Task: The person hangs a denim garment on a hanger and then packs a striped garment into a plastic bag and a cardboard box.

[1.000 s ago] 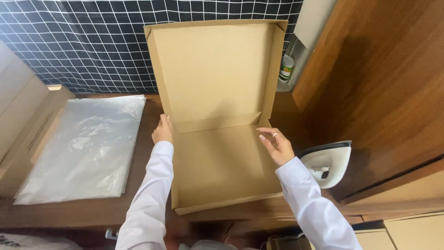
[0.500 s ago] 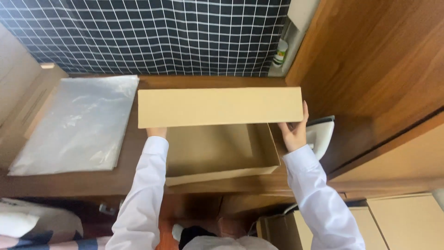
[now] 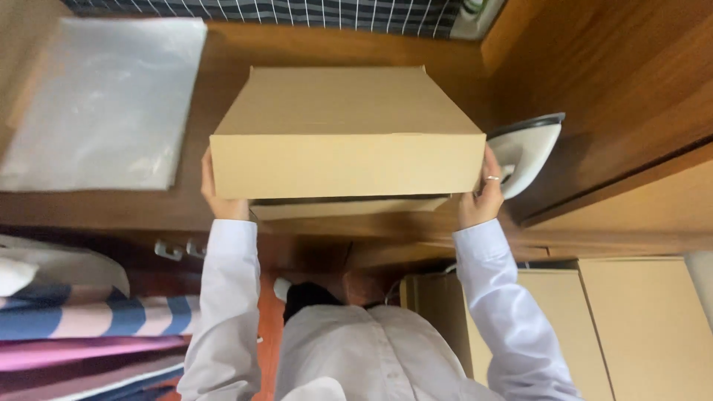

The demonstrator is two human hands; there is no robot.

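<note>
both hands, left hand (image 3: 217, 194) and right hand (image 3: 481, 194), grip smooth brown cardboard box (image 3: 345, 134).

**A small packing corner in a home or garment workroom**

The setting reads as a domestic or small-business packing spot. A wooden counter (image 3: 334, 44) runs across the scene, backed at the far edge by a dark grid-patterned cloth (image 3: 312, 11). A clothes iron (image 3: 529, 148) rests at the right end of the counter, against a wood-panelled wall (image 3: 616, 82). A stack of clear plastic bags (image 3: 104, 96) lies at the far left. Folded striped fabrics (image 3: 89, 327) are piled near left, below the counter. Flat cardboard pieces (image 3: 639, 319) stand near right. A plain cardboard box (image 3: 345, 134) sits at the counter's near edge
</note>
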